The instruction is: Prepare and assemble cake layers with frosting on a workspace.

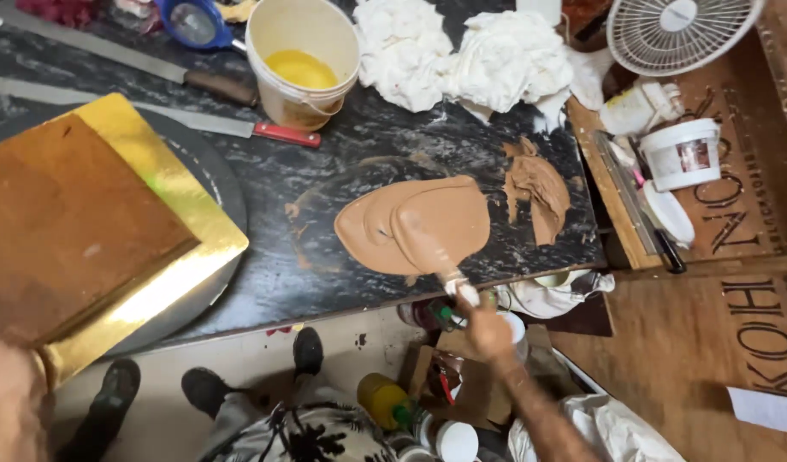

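My right hand [488, 329] grips the white handle of a palette knife [429, 250]. Its blade is coated in brown cream and lies in a brown cream puddle [385, 224] on the black marble counter [274, 257]. A smaller smear of cream [537, 190] sits to the right. My left hand [8, 402] is a blurred patch at the lower left, beside the corner of a gold board [175, 218] carrying a square brown cake [68, 222]. Its fingers are not visible.
A cream bucket [304, 60] of yellow liquid stands at the back, with two long knives [197, 124] to its left and crumpled white cloths [462, 60] to its right. A fan [676, 30] and a white tub [680, 154] sit on the wooden side shelf. Bottles [385, 402] crowd the floor.
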